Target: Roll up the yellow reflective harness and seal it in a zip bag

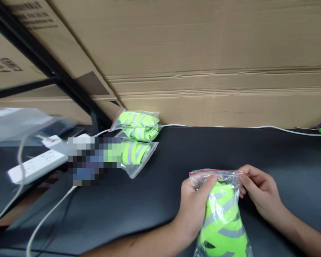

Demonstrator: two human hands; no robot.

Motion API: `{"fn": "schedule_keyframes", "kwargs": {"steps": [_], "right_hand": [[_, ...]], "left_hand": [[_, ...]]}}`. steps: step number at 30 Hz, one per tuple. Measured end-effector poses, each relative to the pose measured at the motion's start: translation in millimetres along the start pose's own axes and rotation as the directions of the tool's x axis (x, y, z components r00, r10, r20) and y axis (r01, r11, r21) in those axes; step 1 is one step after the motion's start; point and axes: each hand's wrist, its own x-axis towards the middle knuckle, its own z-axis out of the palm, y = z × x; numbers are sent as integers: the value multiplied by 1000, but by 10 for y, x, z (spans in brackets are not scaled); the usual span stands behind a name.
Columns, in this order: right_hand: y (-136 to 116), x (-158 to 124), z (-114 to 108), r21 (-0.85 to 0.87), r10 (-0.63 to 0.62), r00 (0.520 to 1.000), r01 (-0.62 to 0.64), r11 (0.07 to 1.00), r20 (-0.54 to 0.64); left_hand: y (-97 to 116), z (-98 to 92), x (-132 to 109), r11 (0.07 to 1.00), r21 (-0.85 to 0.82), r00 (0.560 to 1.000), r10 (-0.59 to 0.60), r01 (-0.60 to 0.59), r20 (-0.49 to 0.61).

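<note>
A clear zip bag [224, 217] hangs upright between my hands, near the front of the dark table. Folded neon-yellow fabric with grey reflective stripes fills it, perhaps a safety vest. My left hand [194, 203] grips the bag's left side, thumb lying over the front below the red zip strip. At the top right corner, my right hand [262, 191] pinches the end of that strip between thumb and fingers. The bag's lower end runs out of view at the bottom edge.
Several similar filled bags [139, 134] lie at the back left against a cardboard wall [216, 53]. A white power strip [40, 166] with cables sits at the left, beside a blurred-out patch. A black metal frame [56, 78] slants there. A white cable [273, 127] follows the table's back edge.
</note>
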Motion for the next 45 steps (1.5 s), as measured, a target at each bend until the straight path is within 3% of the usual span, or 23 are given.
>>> {"fn": "schedule_keyframes", "kwargs": {"steps": [10,17,24,31,36,45], "right_hand": [[-43,36,-40,-10,-101,993,102,995,58],[-140,70,-103,-64,-212,977,211,975,1],[-213,66,-117,-121,-199,975,210,970,93],[-238,54,-123,-127,-241,969,247,961,60],[-266,43,-97,-128,-219,968,234,964,123],[-263,57,-154,-139,-205,974,217,966,97]], "left_hand": [[-10,-42,41,982,135,990,126,-133,64],[53,-22,116,984,83,969,139,-158,203],[36,-11,101,973,100,940,172,-210,294],[57,-6,121,958,58,951,271,-281,148],[61,-8,111,921,135,923,340,-366,179],[30,-29,141,917,122,922,364,-379,128]]}}
